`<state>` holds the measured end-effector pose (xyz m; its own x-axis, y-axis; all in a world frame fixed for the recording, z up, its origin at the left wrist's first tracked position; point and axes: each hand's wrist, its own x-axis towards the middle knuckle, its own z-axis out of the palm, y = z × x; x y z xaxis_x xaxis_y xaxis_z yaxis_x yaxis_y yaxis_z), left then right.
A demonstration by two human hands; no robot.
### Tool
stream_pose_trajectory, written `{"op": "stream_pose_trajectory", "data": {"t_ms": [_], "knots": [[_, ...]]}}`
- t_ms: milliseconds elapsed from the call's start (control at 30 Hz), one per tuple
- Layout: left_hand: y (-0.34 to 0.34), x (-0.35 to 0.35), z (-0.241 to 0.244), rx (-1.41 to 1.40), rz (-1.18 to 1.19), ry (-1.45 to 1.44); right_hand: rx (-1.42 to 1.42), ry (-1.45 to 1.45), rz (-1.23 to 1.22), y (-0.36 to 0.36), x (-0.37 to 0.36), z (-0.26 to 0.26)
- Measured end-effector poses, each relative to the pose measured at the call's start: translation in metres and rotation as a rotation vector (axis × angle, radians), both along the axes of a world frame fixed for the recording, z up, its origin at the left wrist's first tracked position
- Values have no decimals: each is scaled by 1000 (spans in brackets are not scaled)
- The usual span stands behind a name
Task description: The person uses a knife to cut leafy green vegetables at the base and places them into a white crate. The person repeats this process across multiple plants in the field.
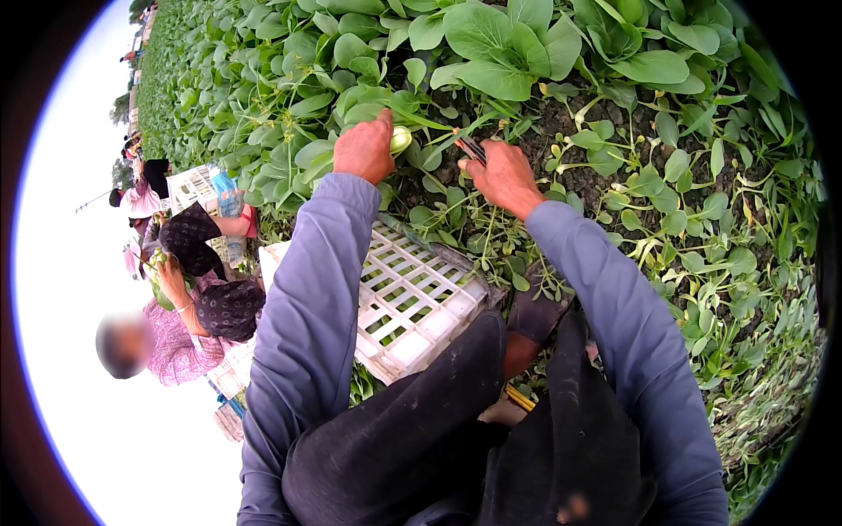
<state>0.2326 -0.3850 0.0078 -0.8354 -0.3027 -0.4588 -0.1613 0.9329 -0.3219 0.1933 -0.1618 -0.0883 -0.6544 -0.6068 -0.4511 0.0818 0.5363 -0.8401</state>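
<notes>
My left hand (365,150) grips a head of bok choy (400,140), its pale base pointing right and its leaves partly hidden beneath my fingers. To the right, my right hand (505,172) is closed around a small hand tool (471,148) with dark and orange parts. The tool looks like a knife or clippers; its working end is too small to make out. A short gap over low leaves separates the tool from the bok choy base. Rooted bok choy plants (503,49) stand just beyond both hands.
A white slatted plastic crate (421,296) sits beside my bent knee (401,427). Smaller seedlings and weeds (658,177) cover the soil at right. Leftward, a person in a patterned shirt (181,342) holds greens (158,269), with other people and crates (191,187) farther along.
</notes>
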Motion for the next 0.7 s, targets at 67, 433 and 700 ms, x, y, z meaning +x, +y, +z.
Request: {"op": "stream_pose_trajectory", "data": {"t_ms": [67, 433, 700], "knots": [[-8, 7, -6, -2, -9, -10, 26, -13, 20, -5, -5, 2], [13, 17, -18, -20, -1, -176, 125, 70, 248, -23, -38, -1], [25, 19, -21, -30, -45, -212, 114, 262, 341, -26, -51, -22]]}}
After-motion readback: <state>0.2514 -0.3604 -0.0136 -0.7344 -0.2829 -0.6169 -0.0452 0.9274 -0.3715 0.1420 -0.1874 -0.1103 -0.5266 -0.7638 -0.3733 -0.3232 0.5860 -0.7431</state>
